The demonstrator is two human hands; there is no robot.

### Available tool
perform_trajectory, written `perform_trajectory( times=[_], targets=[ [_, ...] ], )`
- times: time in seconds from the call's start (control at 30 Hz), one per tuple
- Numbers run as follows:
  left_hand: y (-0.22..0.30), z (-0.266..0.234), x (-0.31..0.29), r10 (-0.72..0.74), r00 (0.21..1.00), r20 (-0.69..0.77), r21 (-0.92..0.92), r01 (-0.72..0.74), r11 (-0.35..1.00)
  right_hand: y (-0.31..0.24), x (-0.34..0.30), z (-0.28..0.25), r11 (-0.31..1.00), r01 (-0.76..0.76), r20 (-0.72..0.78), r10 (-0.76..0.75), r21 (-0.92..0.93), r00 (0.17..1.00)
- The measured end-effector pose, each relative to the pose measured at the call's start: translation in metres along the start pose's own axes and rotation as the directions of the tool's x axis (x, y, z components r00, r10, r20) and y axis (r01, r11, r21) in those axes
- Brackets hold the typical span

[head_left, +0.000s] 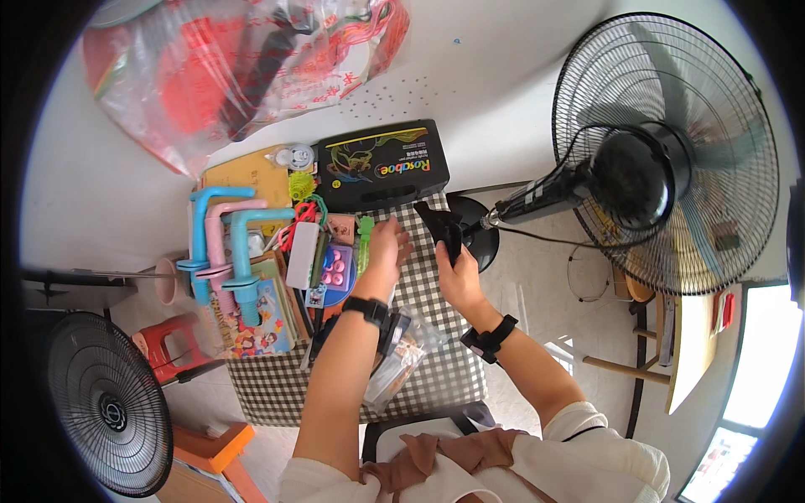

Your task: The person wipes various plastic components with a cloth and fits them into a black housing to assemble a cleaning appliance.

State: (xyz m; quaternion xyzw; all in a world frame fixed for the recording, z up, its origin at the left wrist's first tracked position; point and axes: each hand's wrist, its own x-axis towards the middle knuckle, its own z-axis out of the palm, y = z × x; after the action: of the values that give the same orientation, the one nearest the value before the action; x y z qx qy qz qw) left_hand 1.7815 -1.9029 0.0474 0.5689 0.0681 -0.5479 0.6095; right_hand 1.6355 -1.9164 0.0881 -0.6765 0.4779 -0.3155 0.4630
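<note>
My right hand (461,283) grips a black, limp-looking item (442,225) above the table's right edge; its exact kind I cannot make out. My left hand (386,251) is beside it over the checked tablecloth, fingers apart and holding nothing that I can see. Just left of that hand lie a bright green clip-like thing (364,239) and a lilac tray with pink round pieces (338,268). A white oblong case (303,256) lies further left. Behind both hands stands a large black case (381,165) with colourful print.
Blue and pink pipe-like clamps (243,251) lie over books (264,323) on the left. A clear plastic packet (394,369) is near the front edge. One standing fan (633,176) rises close at right, another fan (109,407) at lower left. A plastic bag (251,67) hangs or lies at the back.
</note>
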Motion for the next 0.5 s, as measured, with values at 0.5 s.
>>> perform_trajectory(
  times=[0.5],
  targets=[
    [0.009,0.023,0.085,0.052,0.981,-0.184,-0.351,-0.116,0.929,0.032,0.017,0.001,0.994,0.068,0.028,-0.070,0.084,0.997]
  ],
)
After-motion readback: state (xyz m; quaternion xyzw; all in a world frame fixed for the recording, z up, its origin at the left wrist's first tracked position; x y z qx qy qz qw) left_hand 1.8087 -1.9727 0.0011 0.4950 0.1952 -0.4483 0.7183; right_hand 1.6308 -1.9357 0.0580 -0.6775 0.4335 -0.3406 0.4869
